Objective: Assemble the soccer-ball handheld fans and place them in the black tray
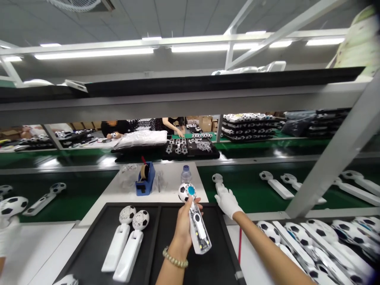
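My left hand (185,221), bare with a beaded bracelet at the wrist, grips a handheld fan (199,231). Its round head has a black-and-white football pattern with a blue centre, and the handle's inner parts and small lit spots show. My right hand (228,202), in a white glove, reaches over the green belt. Its fingers are round the handle of a second football-headed fan (217,178), partly hidden by the glove. Below my left hand lies a black tray (157,241). Two white fans (121,241) rest in its left half.
A blue tape dispenser (145,180) and a plastic bottle (186,174) stand behind the tray. More fans (276,184) lie on the belt (243,178); several crowd the lower right. A slanted post (329,158) rises at right. A co-worker's gloved hand (8,235) shows at far left.
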Demonstrator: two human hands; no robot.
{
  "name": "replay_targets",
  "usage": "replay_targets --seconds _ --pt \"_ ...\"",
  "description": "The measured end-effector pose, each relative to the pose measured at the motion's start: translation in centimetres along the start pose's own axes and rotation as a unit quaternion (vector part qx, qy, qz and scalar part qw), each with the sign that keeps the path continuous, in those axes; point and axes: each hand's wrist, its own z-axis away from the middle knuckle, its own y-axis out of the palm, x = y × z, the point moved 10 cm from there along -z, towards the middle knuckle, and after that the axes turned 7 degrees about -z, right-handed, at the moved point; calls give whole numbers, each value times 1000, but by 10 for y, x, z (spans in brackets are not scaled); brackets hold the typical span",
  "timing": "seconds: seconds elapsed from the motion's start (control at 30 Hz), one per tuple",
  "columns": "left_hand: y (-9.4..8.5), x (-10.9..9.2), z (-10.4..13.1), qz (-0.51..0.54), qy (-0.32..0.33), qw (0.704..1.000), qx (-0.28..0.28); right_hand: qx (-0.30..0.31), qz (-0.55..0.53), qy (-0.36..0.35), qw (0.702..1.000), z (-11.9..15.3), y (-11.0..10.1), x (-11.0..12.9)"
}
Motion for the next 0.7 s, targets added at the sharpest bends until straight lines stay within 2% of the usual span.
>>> replay_targets --seconds 0.07,0.13,0.17,0.23,0.27,0.3,0.33,0.43,0.53,0.57,0.63,0.67,0.7 --pt "0 -7 2 -38 43 998 -11 57 -18 -16 998 21 22 10" --pt "3 -17 6 -95 88 991 -13 150 -63 -3 987 48 51 14" --pt "6 -21 7 -130 104 986 -8 223 -140 51 963 65 70 9" --pt "12 -24 7 -195 114 974 8 293 -295 148 898 93 92 7" --pt "14 -25 6 -221 113 969 12 315 -353 189 861 105 100 8" --pt "15 -27 5 -242 111 964 13 325 -385 215 837 112 104 9" --pt "15 -29 3 -257 111 960 10 331 -395 227 826 117 107 10" --pt "7 -42 1 -313 124 942 -9 310 -383 208 845 116 106 14" --pt "-23 -66 12 -378 159 909 -70 270 -410 200 848 100 98 15" --pt "-39 -76 19 -391 175 898 -101 250 -417 204 850 91 91 12" --pt "-80 -92 38 -447 198 854 -177 184 -412 200 870 64 70 5" --pt "-103 -98 49 -486 203 822 -218 145 -399 194 885 50 56 1" --pt "-124 -104 59 -589 190 736 -274 110 -382 184 899 35 43 -2"
